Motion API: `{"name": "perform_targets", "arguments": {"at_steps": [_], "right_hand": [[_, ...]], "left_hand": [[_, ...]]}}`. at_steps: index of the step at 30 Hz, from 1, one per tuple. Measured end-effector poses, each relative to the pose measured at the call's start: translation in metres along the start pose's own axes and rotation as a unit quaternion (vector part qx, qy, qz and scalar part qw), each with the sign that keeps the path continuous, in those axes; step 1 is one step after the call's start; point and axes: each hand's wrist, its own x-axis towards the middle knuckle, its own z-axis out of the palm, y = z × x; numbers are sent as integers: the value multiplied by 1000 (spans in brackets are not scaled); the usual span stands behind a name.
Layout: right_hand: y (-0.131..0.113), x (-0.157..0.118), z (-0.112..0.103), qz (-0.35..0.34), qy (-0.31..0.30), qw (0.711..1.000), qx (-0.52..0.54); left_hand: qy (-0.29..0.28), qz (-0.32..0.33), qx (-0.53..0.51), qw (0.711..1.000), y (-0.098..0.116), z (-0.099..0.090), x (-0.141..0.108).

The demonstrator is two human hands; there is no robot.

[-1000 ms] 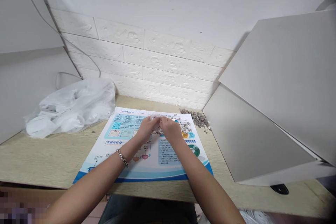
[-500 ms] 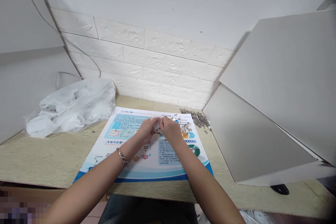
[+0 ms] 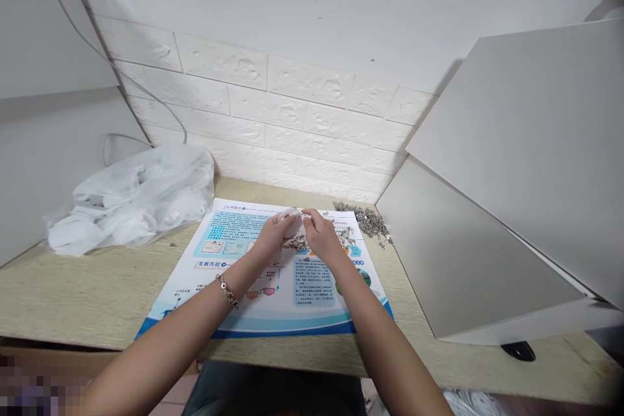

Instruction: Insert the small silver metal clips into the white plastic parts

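My left hand (image 3: 273, 234) is closed around a white round plastic piece (image 3: 292, 224), held above the printed sheet. At the right edge of that piece, my right hand (image 3: 322, 237) has thumb and finger pinched together. What sits between those right fingertips is too small to make out. Just below and between both hands, small silvery metal parts (image 3: 296, 242) lie scattered on the printed sheet (image 3: 234, 322). A beaded bracelet circles my left wrist.
Behind the sheet's right corner lies a heap of small metal parts (image 3: 373, 223). On the left a clear plastic bag (image 3: 141, 198) holds white pieces. Grey panels (image 3: 492, 240) stand at the right, near a black object (image 3: 519, 351). A white brick-pattern wall (image 3: 292, 110) closes off the back.
My right hand has shifted slightly right and its fingers have opened out a little from the white piece. More of the piece and of the metal parts below now shows.
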Motion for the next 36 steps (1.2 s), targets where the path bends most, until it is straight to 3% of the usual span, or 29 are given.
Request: {"name": "perform_targets", "arguments": {"at_steps": [9, 24, 36], "right_hand": [[1, -2, -7, -28, -18, 999, -21], [-5, -5, -13, -59, -2, 998, -18], [-6, -2, -8, -44, 4, 999, 31]], "left_hand": [[-16, 73, 98, 992, 4, 3, -5], [-115, 85, 52, 988, 1, -4, 0], [-114, 95, 45, 988, 3, -1, -3]]}}
